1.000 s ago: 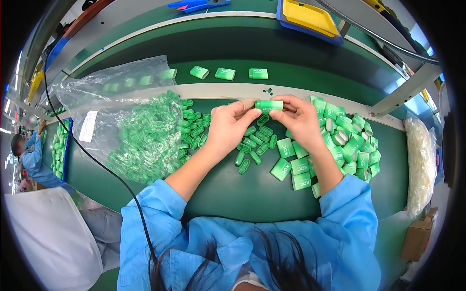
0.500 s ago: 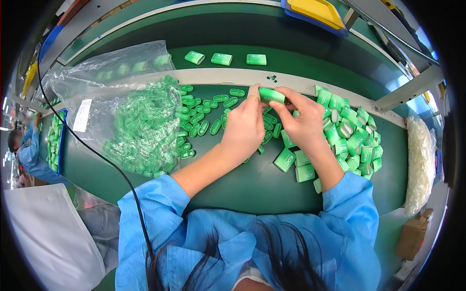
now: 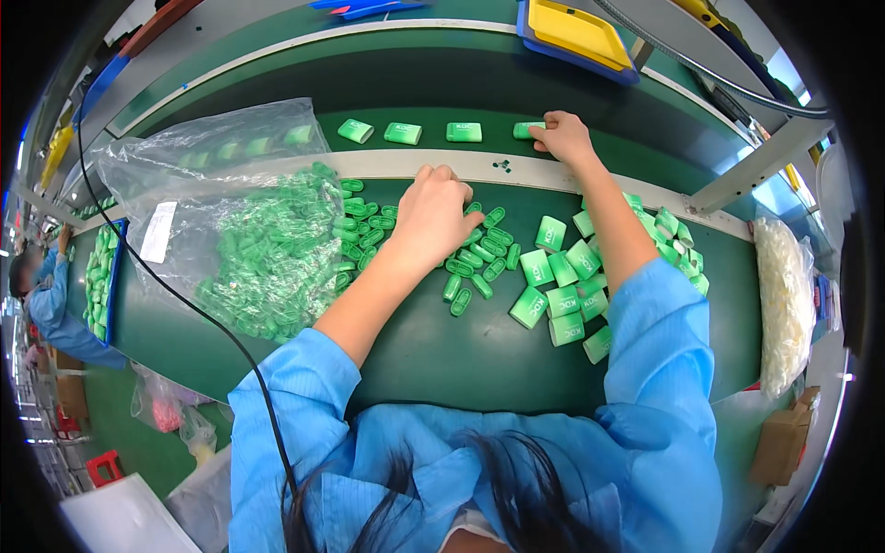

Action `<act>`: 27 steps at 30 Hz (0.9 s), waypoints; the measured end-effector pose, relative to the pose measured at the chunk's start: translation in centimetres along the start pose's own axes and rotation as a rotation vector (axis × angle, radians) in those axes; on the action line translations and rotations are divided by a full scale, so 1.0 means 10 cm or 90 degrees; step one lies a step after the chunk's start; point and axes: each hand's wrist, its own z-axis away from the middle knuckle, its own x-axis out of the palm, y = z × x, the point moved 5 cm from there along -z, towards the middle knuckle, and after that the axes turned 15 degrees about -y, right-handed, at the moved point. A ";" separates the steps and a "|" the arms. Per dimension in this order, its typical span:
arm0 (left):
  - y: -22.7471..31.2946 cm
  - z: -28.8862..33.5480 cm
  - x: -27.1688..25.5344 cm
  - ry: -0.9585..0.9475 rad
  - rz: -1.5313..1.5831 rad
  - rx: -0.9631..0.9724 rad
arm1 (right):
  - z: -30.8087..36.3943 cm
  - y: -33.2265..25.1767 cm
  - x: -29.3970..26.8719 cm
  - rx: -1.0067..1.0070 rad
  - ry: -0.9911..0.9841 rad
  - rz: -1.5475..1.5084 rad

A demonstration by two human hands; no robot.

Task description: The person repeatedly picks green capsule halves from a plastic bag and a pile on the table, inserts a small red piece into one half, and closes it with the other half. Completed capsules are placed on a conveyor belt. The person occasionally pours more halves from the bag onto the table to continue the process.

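Observation:
Beyond the white rail (image 3: pixel 636 177), my right hand (image 3: pixel 564 138) pinches a flat green plastic case (image 3: pixel 525 130) at the right end of a row of similar cases (image 3: pixel 464 132) on the dark green strip. My left hand (image 3: pixel 431 214) is over the loose green oval rings (image 3: pixel 484 249), its fingers curled down; what they grip, if anything, is hidden. Left of it, more green rings (image 3: pixel 277 249) fill a clear plastic bag and spill from its mouth. Under and beside my right forearm lies a heap of green-and-white cases (image 3: pixel 564 300).
A blue-and-yellow tray (image 3: pixel 576 37) sits at the far side. At right stand a metal post (image 3: pixel 765 166) and a bag of pale pieces (image 3: pixel 785 304). A black cable (image 3: pixel 207 318) crosses on the left. Farther left, a person in blue (image 3: pixel 60 304) works by a blue tray (image 3: pixel 115 286).
My hands have parted. The right one carried the case over the rail to the row's right end; the left one moved back left and down onto the rings.

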 end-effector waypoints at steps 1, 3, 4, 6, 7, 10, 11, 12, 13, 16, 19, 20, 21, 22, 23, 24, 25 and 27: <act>0.02 0.01 0.03 -0.002 -0.015 0.008 | 0.05 -0.05 -0.03 -0.023 0.050 0.050; 0.03 0.00 0.08 -0.016 -0.026 0.015 | 0.23 -0.14 -0.14 -0.154 0.082 0.191; 0.03 -0.01 0.11 -0.022 -0.031 0.017 | 0.38 -0.23 -0.19 -0.221 0.095 0.263; 0.02 0.00 0.15 0.013 -0.046 0.014 | 0.72 -0.36 -0.16 -0.170 -0.150 0.214; 0.01 0.01 0.18 0.030 -0.054 0.014 | 0.96 -0.43 -0.15 -0.123 -0.196 0.257; 0.04 0.04 0.15 0.119 -0.049 0.077 | 1.48 -0.38 0.00 -0.151 -0.196 0.379; 0.06 0.04 0.13 0.158 -0.029 0.095 | 1.56 -0.35 0.03 -0.185 -0.172 0.421; 0.07 0.03 0.12 0.146 0.046 0.094 | 1.59 -0.34 0.02 -0.157 -0.170 0.403; 0.08 0.04 0.07 0.136 0.117 0.090 | 1.60 -0.36 0.01 -0.134 -0.167 0.382; 0.01 0.02 0.10 0.043 0.390 0.057 | 1.58 -0.44 0.00 -0.119 -0.173 0.237; -0.07 0.03 0.17 -0.075 0.635 -0.008 | 1.47 -0.54 0.03 -0.152 -0.176 -0.137; -0.08 0.04 0.20 -0.115 0.708 -0.034 | 1.44 -0.56 0.07 -0.163 -0.175 -0.294; -0.08 0.03 0.20 -0.113 0.767 -0.037 | 1.42 -0.56 0.13 -0.171 -0.188 -0.353; -0.09 0.02 0.22 -0.111 0.826 -0.043 | 1.39 -0.55 0.22 -0.178 -0.203 -0.415; -0.11 0.02 0.24 -0.110 0.885 -0.049 | 1.37 -0.54 0.29 -0.183 -0.217 -0.478; -0.12 0.03 0.25 -0.114 0.921 -0.061 | 1.38 -0.51 0.32 -0.171 -0.229 -0.491; -0.11 0.04 0.26 -0.119 0.957 -0.074 | 1.38 -0.47 0.34 -0.160 -0.223 -0.513; -0.11 0.06 0.28 -0.114 1.011 -0.067 | 1.39 -0.40 0.41 -0.138 -0.210 -0.556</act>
